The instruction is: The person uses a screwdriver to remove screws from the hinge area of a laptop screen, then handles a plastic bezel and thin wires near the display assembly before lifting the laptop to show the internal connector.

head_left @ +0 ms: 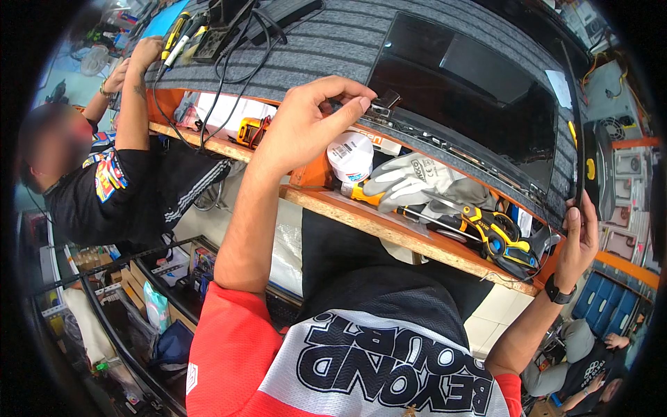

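A black screen panel (479, 97), looking like a laptop display, lies on the grey striped mat with parts exposed along its near edge. My left hand (316, 118) is closed in a pinch at its near left corner. Thumb and forefinger meet beside a small black hinge-like bracket (386, 103); whatever lies between the tips is too small to make out. Off the screen's right end stands a thin black panel (579, 139), seen almost edge-on. My right hand (581, 236) grips its near end between thumb and fingers, with a dark watch on the wrist.
Under the bench top, a shelf (417, 226) holds grey gloves (410, 177), a white round tub (349, 156) and yellow-black tools (497, 233). Black cables (240, 69) and screwdrivers (177, 38) lie far left. A co-worker (104, 167) works at the left; another person (590, 368) is low right.
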`<act>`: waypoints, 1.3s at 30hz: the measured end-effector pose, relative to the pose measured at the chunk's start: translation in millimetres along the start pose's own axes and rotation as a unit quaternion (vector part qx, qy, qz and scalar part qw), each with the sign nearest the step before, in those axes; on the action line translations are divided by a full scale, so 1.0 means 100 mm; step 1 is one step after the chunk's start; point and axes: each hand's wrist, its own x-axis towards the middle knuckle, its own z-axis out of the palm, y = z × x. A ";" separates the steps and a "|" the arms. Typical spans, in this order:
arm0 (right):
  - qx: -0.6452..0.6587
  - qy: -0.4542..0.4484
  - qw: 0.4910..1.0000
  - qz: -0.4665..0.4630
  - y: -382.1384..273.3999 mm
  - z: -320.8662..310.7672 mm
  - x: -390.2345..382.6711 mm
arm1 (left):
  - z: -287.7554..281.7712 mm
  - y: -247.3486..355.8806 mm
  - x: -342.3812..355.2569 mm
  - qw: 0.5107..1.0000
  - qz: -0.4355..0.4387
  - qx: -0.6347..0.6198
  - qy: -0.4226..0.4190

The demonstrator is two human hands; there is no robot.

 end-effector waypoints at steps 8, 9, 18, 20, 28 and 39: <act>0.012 0.008 1.000 0.004 0.04 -0.01 -0.02 | -0.01 0.07 0.07 0.999 -0.028 0.024 -0.011; 0.014 0.009 1.000 0.005 0.03 -0.01 -0.02 | -0.01 0.07 0.08 0.999 -0.030 0.024 -0.010; 0.013 0.007 1.000 0.004 0.03 0.00 -0.02 | -0.06 0.09 0.19 0.998 -0.016 0.033 -0.043; 0.010 0.006 1.000 0.000 0.02 0.00 -0.02 | -0.08 0.10 0.21 0.997 -0.004 0.053 -0.051; 0.010 0.000 1.000 -0.003 0.01 -0.01 -0.01 | -0.08 0.15 0.25 0.993 0.039 0.090 -0.058; 0.010 -0.001 1.000 -0.002 0.00 -0.02 -0.02 | -0.04 0.21 0.30 0.990 0.057 0.119 -0.056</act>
